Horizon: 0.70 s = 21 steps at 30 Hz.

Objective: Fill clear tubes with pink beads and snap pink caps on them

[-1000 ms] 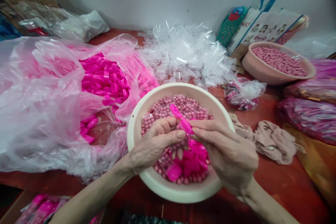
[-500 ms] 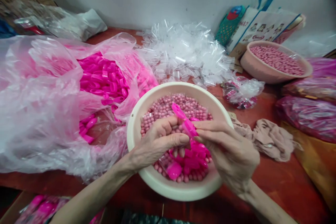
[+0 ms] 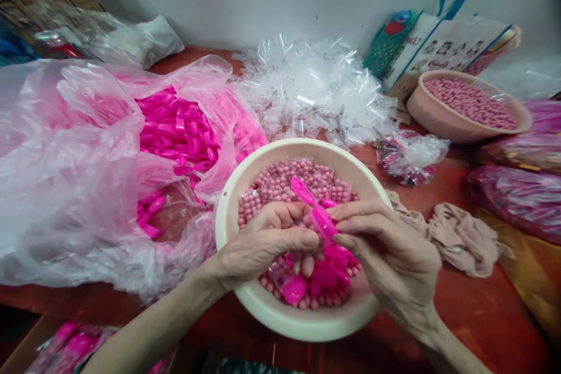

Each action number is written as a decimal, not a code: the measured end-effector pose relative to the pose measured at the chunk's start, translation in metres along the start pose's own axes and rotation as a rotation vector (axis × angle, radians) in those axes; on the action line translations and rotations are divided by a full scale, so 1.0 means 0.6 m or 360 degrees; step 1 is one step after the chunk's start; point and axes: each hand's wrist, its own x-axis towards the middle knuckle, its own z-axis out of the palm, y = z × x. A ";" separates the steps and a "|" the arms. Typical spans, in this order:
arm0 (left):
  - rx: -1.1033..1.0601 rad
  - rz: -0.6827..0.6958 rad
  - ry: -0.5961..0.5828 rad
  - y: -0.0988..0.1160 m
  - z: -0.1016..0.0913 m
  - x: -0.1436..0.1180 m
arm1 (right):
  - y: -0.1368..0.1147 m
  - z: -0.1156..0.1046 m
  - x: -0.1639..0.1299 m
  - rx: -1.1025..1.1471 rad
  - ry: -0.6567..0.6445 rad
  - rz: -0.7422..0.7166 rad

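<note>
A cream basin (image 3: pixel 225 210) holds pink beads (image 3: pixel 280 178), some of them in clear packets, and several bright pink plastic pieces (image 3: pixel 326 277). Above it my right hand (image 3: pixel 390 251) pinches a long, bright pink plastic piece (image 3: pixel 323 221) with a narrow, looped upper end. My left hand (image 3: pixel 267 239) is closed just left of that piece, thumb against curled fingers. Something clear and pinkish shows at its fingertips, too blurred to name.
On the left, a large plastic bag (image 3: pixel 65 187) gapes over many pink plastic pieces (image 3: pixel 177 125). Clear plastic sleeves (image 3: pixel 307 85) are heaped behind the basin. To the right stand a bead-filled pink bowl (image 3: pixel 438 120), a crumpled cloth (image 3: pixel 464 239) and purple wrapped bundles (image 3: pixel 517 193).
My left fingers have come away slightly from the pink piece, which stays in my right hand. The whole view has shifted a little, so everything sits further right.
</note>
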 end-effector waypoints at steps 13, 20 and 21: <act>0.0375 0.0238 0.0170 0.002 0.013 -0.003 | 0.003 -0.005 0.001 -0.0062 -0.0120 -0.0201; 0.0399 0.0275 0.0260 -0.001 0.013 -0.003 | 0.003 0.001 0.003 0.0032 -0.0093 -0.0158; 0.0362 0.0247 0.0244 -0.001 0.011 -0.003 | 0.003 0.001 0.005 0.0076 -0.0094 -0.0113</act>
